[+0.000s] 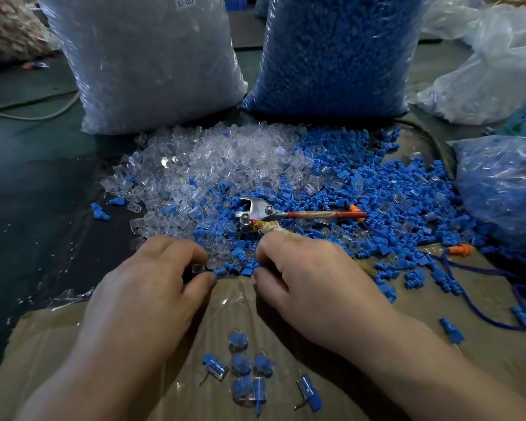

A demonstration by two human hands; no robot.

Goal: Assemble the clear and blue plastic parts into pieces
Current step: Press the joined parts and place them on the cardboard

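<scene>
While my left hand [152, 287] pinches a clear part [198, 268] between thumb and curled forefinger, I judge the step in hand to be fetching a blue plug to mate with it. To do it well, I should take one blue part only, by its flat tab. Then I turn its ribbed end toward the clear part's opening and press straight in until it seats; a skewed push would likely jam it.

My right hand [310, 278] is curled, knuckles up, with its fingertips buried at the near edge of the pile. I cannot tell whether they grip anything. The loose blue parts [246, 270] lie at nine o'clock of those fingertips, in the gap between my two hands, on the far edge of the cardboard [231, 302]. The clear part sits at three o'clock of my left hand, near the blue ones but not joined.

The clear heap [195, 165] spreads at eleven o'clock and the blue heap [377, 189] at one. A metal tool [257, 209] with a red handle lies at twelve, just beyond my right knuckles. The finished pieces [240, 364] rest at six o'clock, between my wrists.
</scene>
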